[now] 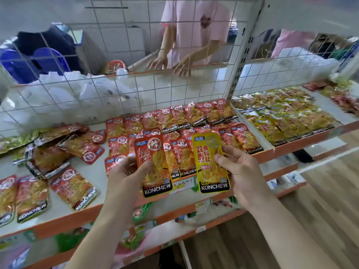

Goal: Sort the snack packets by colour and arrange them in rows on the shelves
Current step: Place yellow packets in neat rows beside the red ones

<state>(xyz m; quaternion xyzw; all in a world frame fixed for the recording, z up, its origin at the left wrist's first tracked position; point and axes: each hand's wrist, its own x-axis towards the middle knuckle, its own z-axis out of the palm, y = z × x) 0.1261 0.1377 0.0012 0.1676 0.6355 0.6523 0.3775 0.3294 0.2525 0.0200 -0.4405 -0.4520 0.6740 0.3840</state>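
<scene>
Most of the sorting looked done on the long shelf point(68, 220). Rows of red packets point(194, 121) filled its middle, overlapping in tidy lines, and rows of yellow packets point(287, 117) covered the section to the right, past the upright post. What remained, as I judged it, was the loose heap point(58, 150) at the left end, where red packets lay at all angles with some green-edged ones mixed in.

Above the front edge, the left hand point(124, 177) pinched one red packet point(155, 167) between thumb and fingers. The right hand point(240, 171) pinched one yellow packet point(211, 164) the same way. The two packets stood upright side by side, not yet placed.

The shelf was pale with an orange rim, and more shelves point(174, 214) below it held scattered packets. A white wire grid point(116, 90) backed it, with plastic bags point(77, 92) piled behind. Beyond the grid a person in a pink top point(194, 26) reached down. A wooden floor point(320, 200) lay to the right.
</scene>
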